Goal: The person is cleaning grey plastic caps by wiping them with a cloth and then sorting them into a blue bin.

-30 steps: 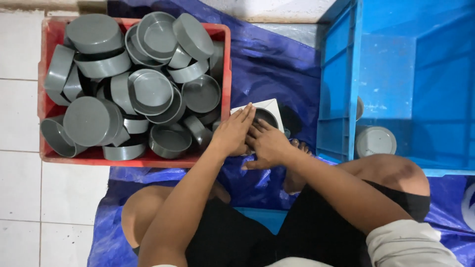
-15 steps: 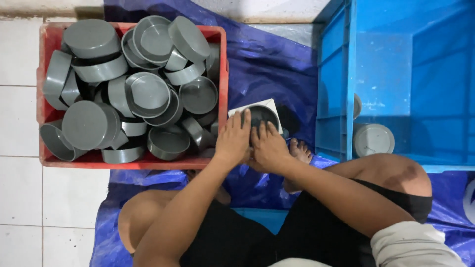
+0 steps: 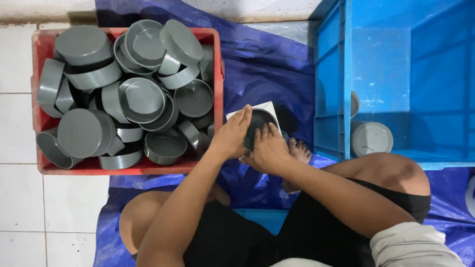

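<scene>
My left hand (image 3: 231, 136) and my right hand (image 3: 269, 148) both grip one dark grey round cap (image 3: 260, 121), held over a white square sheet (image 3: 269, 108) on the blue tarp. The cap sits between the two hands, mostly covered by my fingers. Just left of my hands stands a red crate (image 3: 217, 64) piled with several grey round caps (image 3: 141, 96), some open side up, some upside down.
A blue crate (image 3: 331, 74) stands at the right with a grey cap (image 3: 371, 138) on its floor and another partly hidden behind its wall. A blue tarp (image 3: 267, 64) covers the white tiled floor (image 3: 17, 198). My bare foot (image 3: 297, 151) and knees lie below my hands.
Both hands stay on the cap by the white sheet; they have shifted slightly toward me, with the right hand's fingers now spread over the cap's rim.
</scene>
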